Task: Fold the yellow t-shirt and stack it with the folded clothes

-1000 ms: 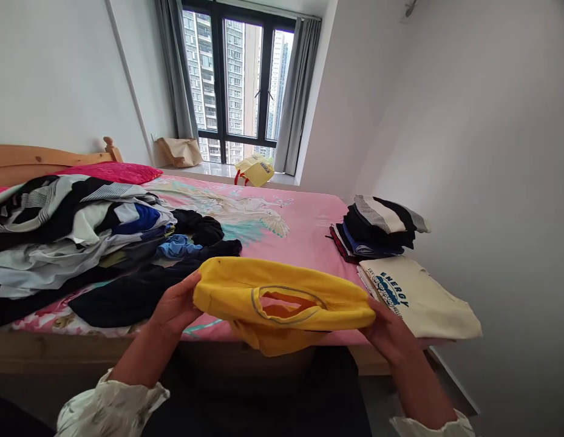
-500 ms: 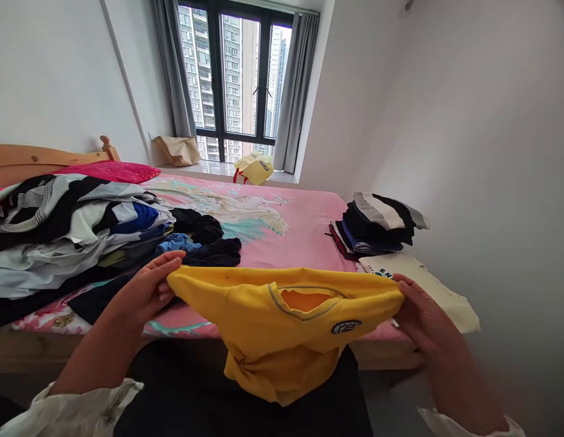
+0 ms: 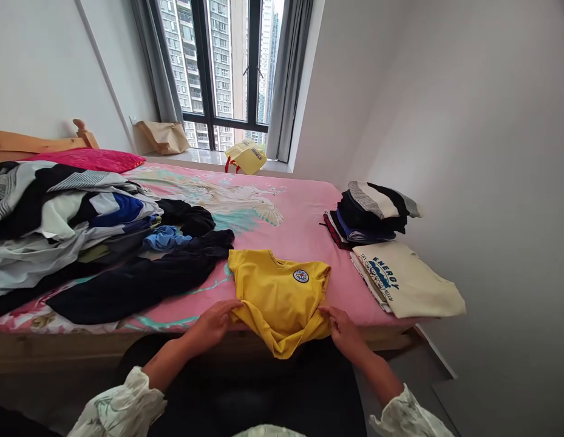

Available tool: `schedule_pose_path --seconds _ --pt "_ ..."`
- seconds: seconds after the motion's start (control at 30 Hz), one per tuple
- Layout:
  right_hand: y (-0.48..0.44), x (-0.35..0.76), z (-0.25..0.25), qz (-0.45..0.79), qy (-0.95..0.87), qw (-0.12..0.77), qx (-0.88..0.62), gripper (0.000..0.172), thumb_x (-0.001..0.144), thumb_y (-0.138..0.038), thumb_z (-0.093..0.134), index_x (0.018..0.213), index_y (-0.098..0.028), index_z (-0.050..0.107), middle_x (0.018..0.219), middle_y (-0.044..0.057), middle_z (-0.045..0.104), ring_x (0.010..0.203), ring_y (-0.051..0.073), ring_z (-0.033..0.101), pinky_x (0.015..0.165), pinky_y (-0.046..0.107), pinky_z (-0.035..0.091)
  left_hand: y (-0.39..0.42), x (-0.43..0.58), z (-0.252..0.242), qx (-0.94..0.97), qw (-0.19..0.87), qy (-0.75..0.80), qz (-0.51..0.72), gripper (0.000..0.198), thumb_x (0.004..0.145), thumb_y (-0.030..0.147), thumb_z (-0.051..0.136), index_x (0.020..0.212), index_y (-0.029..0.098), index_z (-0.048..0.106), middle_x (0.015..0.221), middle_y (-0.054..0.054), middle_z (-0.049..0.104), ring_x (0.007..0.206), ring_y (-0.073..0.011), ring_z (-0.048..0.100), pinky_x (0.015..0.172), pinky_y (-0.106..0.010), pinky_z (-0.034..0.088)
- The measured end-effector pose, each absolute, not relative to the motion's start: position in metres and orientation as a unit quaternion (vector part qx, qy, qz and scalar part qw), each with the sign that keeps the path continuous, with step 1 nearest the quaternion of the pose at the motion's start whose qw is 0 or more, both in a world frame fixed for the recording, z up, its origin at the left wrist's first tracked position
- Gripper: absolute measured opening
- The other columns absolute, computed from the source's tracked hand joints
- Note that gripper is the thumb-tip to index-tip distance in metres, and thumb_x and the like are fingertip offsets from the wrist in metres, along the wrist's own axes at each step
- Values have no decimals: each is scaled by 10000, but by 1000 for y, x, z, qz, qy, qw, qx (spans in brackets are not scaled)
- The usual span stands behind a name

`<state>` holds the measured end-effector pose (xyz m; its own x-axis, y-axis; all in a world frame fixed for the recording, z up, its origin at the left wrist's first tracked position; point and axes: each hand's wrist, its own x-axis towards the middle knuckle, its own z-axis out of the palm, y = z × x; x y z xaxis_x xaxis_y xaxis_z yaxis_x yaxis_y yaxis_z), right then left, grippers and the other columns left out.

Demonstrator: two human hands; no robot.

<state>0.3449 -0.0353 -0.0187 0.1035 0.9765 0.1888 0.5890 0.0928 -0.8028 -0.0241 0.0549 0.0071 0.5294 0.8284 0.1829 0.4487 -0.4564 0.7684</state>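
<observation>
A yellow V-neck T-shirt (image 3: 279, 288) with a round badge on its chest lies front side up at the bed's near edge, collar away from me. Its lower part sags over the edge. My left hand (image 3: 218, 321) pinches the shirt's left side near the bottom. On the opposite side, my right hand (image 3: 343, 331) grips the fabric between thumb and fingers. Dark clothing (image 3: 149, 276) lies just left of the shirt, close to its sleeve.
A loose heap of clothes (image 3: 72, 212) covers the bed's left side. To the right are a folded stack (image 3: 373, 212) and a cream shirt (image 3: 418, 279) on other folded pieces. A paper bag (image 3: 166, 136) and a yellow bag (image 3: 248, 156) stand by the window.
The yellow T-shirt has gone from being held up by its shoulders to lying on the bed. Both hands have moved closer together and now hold its lower sides.
</observation>
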Motion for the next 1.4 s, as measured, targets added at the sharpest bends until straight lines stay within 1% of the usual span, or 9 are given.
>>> schedule_pose_path --seconds 0.13,0.23,0.33,0.47,0.63,0.87,1.03,1.2,1.4 --pt "-36 329 -21 93 -724 296 -616 570 640 3 392 1109 -220 626 1132 89 580 1083 232 491 957 412 387 70 -9 12 861 224 391 234 473 724 141 487 1171 222 618 1177 -79 641 1119 -224 551 998 -384 394" --pt "-32 326 -11 45 -751 234 -616 391 666 -4 427 914 -217 641 956 75 596 956 229 508 843 364 415 77 -2 18 894 165 383 162 356 692 198 579 1031 238 684 966 -68 685 942 -232 606 876 -358 433" --pt "-38 337 -9 46 -713 273 -644 156 699 -70 469 748 -197 546 780 42 561 804 202 507 727 315 416 68 -7 16 876 171 416 173 198 675 269 630 859 229 692 835 -46 681 822 -215 615 761 -307 439" --pt "-60 353 -22 50 -601 380 -701 108 779 -191 468 858 -197 541 685 4 514 672 179 495 652 304 424 43 -23 1 726 231 570 308 297 733 240 511 1010 228 618 744 9 665 703 -178 619 672 -271 451" --pt "-86 342 -36 45 -638 393 -661 237 780 -194 492 1004 -209 569 1002 74 598 969 237 538 874 406 441 5 -31 -22 650 249 577 428 260 712 247 544 961 222 614 988 -42 680 946 -227 616 834 -321 472" --pt "-80 306 -46 69 -711 331 -616 555 724 -68 456 1252 -236 485 1256 85 504 1199 246 427 1033 452 347 -11 -30 -14 758 286 425 403 212 809 284 539 1000 226 611 1116 -100 645 1094 -245 571 937 -367 455" --pt "-64 295 -44 66 -694 363 -618 206 702 -69 471 829 -201 567 875 59 565 871 218 521 793 375 449 3 -31 -5 825 242 375 346 229 834 334 515 971 195 634 959 -93 676 910 -234 605 854 -356 463" --pt "-71 320 -35 66 -546 556 -623 98 797 -220 500 726 -207 434 812 20 567 794 171 550 761 310 449 0 -34 8 849 254 388 253 300 878 350 469 665 187 605 661 -24 604 676 -162 551 704 -275 446" --pt "-89 347 -27 97 -526 505 -677 201 776 -283 521 955 -197 549 880 49 610 846 206 581 801 352 463 -17 -37 30 817 367 382 227 236 810 332 563 980 196 655 1148 -92 627 1081 -240 556 950 -327 427"
